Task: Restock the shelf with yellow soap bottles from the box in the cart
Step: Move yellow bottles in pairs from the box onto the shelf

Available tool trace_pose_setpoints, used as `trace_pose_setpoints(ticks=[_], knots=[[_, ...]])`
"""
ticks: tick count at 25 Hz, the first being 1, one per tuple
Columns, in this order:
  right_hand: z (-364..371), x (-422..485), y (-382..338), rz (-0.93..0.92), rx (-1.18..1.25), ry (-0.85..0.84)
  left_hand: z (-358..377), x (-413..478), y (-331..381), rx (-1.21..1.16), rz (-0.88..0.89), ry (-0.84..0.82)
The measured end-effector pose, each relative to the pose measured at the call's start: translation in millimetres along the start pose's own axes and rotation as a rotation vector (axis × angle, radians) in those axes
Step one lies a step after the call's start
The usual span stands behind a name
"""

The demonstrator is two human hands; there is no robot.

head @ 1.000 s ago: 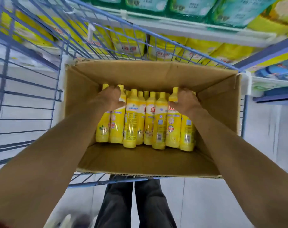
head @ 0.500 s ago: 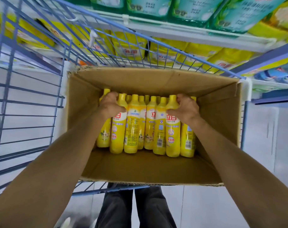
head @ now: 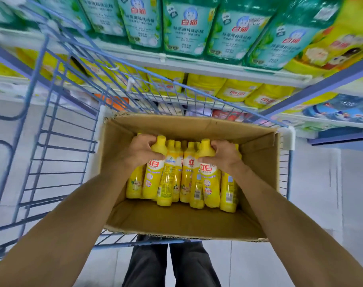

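An open cardboard box (head: 176, 222) sits in the blue wire cart (head: 52, 141). Several yellow soap bottles (head: 170, 179) stand upright in a row along its far side. My left hand (head: 139, 154) is closed around the neck of a yellow bottle (head: 153, 175) near the left end of the row. My right hand (head: 224, 154) grips the neck of another yellow bottle (head: 207, 177) near the right end. Both gripped bottles stand a little higher than their neighbours. The shelf (head: 197, 67) with yellow and green soap packs runs beyond the cart.
Green refill bags (head: 184, 23) fill the upper shelf, yellow bags (head: 236, 90) the one beneath. The cart's wire wall (head: 58, 162) rises to the left of the box. A blue shelf post (head: 321, 83) stands at right. My legs (head: 172, 264) are below the cart.
Both hands tightened on the bottle necks and raised the two bottles slightly. The view tilted up, bringing more of the shelf into sight.
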State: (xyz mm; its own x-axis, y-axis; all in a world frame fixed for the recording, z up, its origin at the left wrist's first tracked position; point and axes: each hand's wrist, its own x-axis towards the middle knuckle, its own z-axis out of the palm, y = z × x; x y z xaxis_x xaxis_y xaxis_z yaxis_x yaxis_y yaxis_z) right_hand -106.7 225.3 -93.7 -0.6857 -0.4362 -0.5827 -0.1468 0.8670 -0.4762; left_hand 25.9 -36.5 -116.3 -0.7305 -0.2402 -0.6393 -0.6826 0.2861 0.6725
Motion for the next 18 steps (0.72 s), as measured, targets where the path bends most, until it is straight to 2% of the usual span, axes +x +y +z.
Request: trace_pose_setpoints(ticks=[7, 18], knots=[[-72, -44, -83, -0.266, 0.210, 0.144, -70, -75, 123, -0.043, 0.324, 0.042], [-262, -118, -237, -0.723, 0.366, 0.411, -178, -191, 320, -0.019, 0.731, 0.415]])
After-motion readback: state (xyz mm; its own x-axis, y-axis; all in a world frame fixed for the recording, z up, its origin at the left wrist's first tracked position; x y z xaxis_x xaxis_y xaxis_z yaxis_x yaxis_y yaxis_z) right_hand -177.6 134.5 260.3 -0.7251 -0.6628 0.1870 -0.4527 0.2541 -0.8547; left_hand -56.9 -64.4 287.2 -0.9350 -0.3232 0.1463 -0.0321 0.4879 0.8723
